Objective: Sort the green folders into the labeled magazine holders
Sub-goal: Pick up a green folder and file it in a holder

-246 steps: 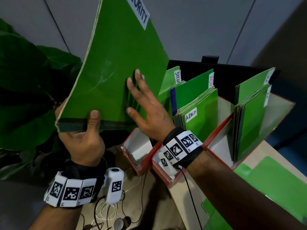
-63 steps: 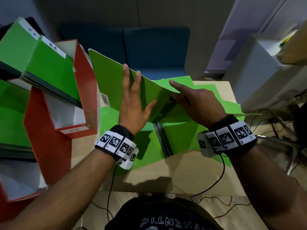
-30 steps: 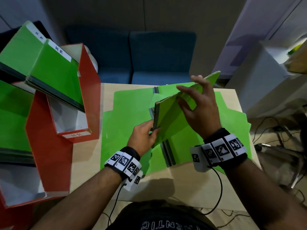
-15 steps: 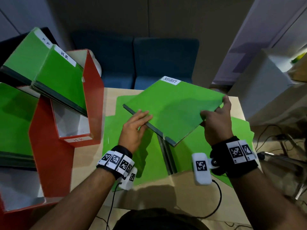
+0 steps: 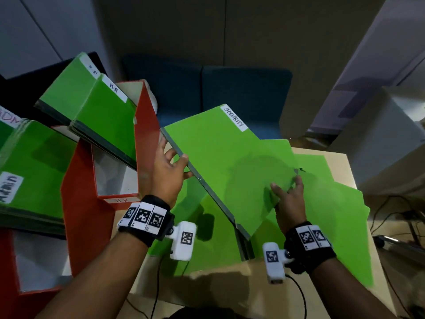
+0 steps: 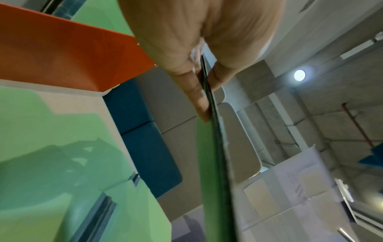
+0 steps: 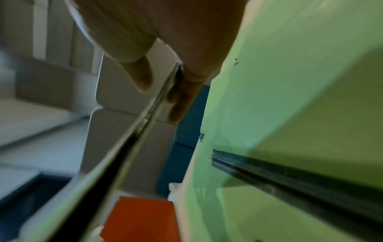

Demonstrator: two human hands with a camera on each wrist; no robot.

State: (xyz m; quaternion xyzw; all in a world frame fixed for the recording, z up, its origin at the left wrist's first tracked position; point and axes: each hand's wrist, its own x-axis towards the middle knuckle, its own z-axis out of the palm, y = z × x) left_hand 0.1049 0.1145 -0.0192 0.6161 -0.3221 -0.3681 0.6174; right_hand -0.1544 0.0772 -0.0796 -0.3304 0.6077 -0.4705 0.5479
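Head view: both hands (image 5: pixel 169 171) grip SECURITY folder (image 5: pixel 220 162) above table.

A blue sofa (image 5: pixel 207 93) (2 seat cushions) stands at 12 o'clock against a grey wall (image 5: pixel 161 26); white cabinet (image 5: pixel 379 143) at 2 o'clock.

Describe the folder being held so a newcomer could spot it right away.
Start at the red magazine holder marked HR on the light wooden table. Just right of it, the left hand and right hand hold one green folder above loose ones. Only its white label reads SECURITY.
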